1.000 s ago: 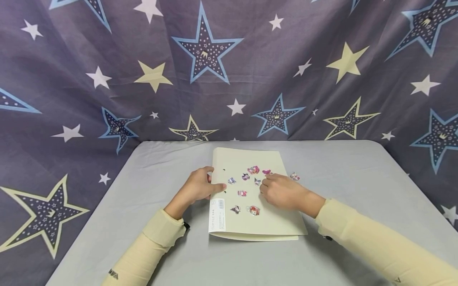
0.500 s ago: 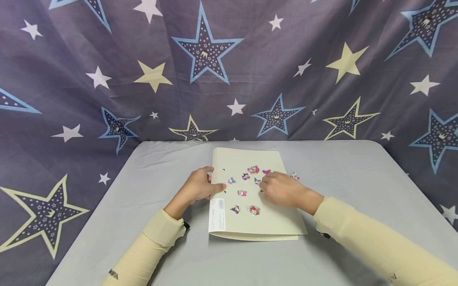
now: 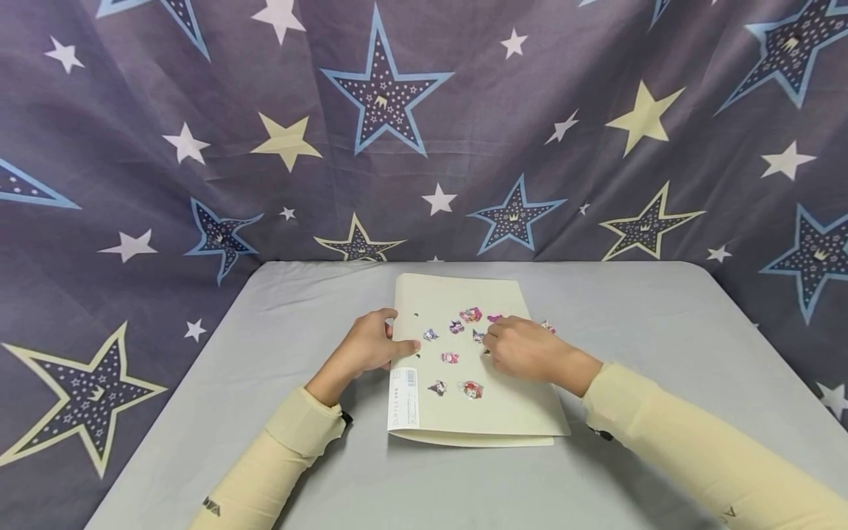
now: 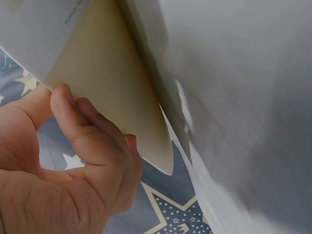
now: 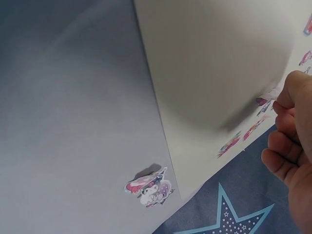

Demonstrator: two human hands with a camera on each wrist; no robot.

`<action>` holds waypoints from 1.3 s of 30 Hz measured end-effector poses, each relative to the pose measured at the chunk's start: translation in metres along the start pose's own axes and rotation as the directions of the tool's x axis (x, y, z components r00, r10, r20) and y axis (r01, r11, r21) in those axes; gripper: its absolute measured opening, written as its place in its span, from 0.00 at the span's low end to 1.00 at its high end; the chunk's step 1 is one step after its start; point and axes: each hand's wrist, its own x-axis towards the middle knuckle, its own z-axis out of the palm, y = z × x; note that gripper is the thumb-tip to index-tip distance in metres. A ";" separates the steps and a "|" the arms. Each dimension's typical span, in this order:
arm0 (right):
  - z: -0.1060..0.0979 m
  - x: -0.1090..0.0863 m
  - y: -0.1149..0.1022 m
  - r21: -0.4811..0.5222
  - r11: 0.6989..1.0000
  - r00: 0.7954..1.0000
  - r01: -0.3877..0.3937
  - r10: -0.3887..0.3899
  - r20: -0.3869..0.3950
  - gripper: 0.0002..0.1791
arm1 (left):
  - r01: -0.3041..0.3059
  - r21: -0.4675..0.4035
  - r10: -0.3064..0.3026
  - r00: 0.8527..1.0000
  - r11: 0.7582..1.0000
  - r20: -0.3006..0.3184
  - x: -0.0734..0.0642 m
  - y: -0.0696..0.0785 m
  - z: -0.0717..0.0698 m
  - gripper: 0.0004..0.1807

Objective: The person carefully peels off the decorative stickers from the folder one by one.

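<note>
A cream clip file folder [image 3: 464, 294] lies on the table, its front edge slightly gaping. My left hand [image 3: 364, 342] grips its left edge, thumb on the cover and fingers curled against the outside. Over the right half of the cover, my right hand [image 3: 533, 350] pinches a small sticker [image 5: 266, 96] between thumb and index finger; the fingers hide part of it. Several cartoon stickers are on the cover, among them a red one [image 3: 472, 389], a dark-hatted one [image 3: 437, 388] and a pink one [image 3: 471, 315].
A loose pile of stickers [image 5: 150, 187] lies on the grey-covered table [image 3: 318, 456], just beyond the folder's right edge. The folder carries a white printed label [image 3: 405, 399] at its lower left. A star-patterned curtain [image 3: 464, 154] hangs behind the table.
My right hand has shifted very slightly over the cover and stays near the same spot. The left hand and folder hold their places.
</note>
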 end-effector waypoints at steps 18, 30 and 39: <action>0.002 -0.003 0.002 -0.026 0.999 0.999 -0.021 0.020 -0.031 0.07 | 0.005 0.000 -0.005 1.000 1.000 0.003 -0.001 0.000 0.001 0.48; 0.004 -0.005 0.006 -0.028 0.999 0.999 -0.019 0.018 -0.052 0.07 | 0.012 0.008 -0.012 1.000 1.000 0.001 -0.001 0.001 0.000 0.48; 0.006 -0.006 0.008 0.067 0.996 0.997 -0.062 0.065 -0.048 0.05 | 0.012 0.015 -0.012 1.000 1.000 0.005 0.000 0.001 0.000 0.48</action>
